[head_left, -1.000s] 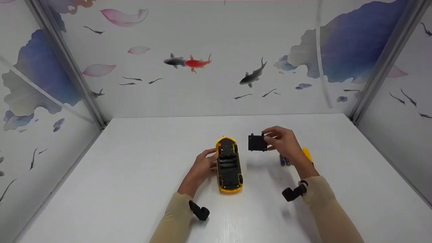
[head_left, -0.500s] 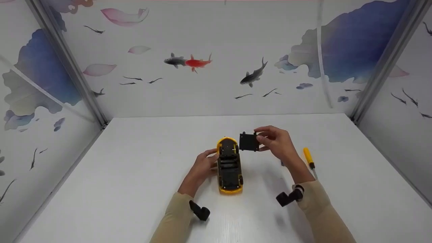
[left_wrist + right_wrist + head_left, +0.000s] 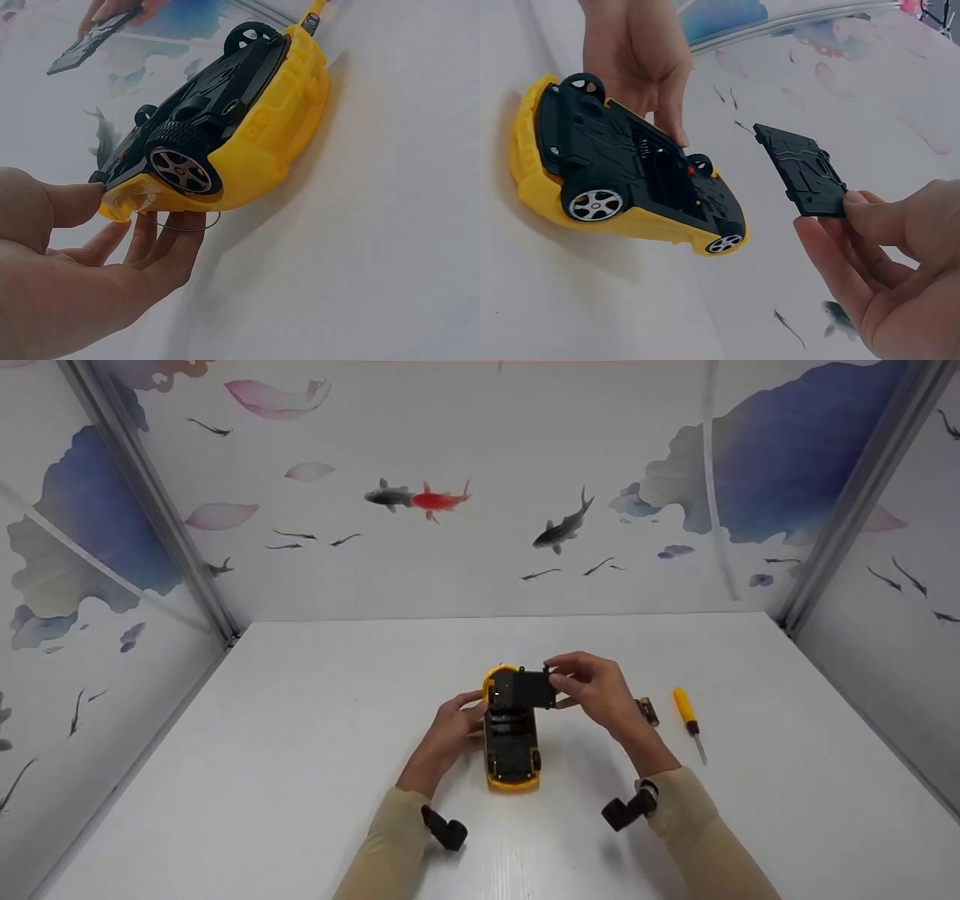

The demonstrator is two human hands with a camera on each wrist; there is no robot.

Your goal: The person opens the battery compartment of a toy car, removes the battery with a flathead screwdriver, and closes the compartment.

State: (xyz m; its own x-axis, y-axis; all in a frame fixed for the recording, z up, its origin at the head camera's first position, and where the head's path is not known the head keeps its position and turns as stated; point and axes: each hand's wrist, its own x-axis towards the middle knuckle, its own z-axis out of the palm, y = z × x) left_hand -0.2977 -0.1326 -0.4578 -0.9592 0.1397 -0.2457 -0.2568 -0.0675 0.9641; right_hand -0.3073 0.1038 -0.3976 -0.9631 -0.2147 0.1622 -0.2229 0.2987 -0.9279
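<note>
A yellow toy car (image 3: 513, 765) lies upside down, its black underside up and its battery compartment (image 3: 667, 174) uncovered. My left hand (image 3: 451, 731) grips the car by its left side, thumb on the edge of the underside and fingers beneath the body in the left wrist view. Between thumb and fingers, my right hand (image 3: 596, 690) pinches a black battery cover (image 3: 534, 688) by its right edge. From the head view the cover overlaps the far end of the car; the right wrist view shows it held apart from the car, tilted.
Batteries (image 3: 646, 711) lie on the white table (image 3: 300, 780), partly hidden behind the right hand. A screwdriver (image 3: 685, 711) with a yellow handle lies farther right. White panels printed with fish (image 3: 439, 501) stand around the table.
The right hand has carried the battery cover leftward, from beside the car to above its far end. The batteries and screwdriver have come into fuller view. Left hand and car hold still.
</note>
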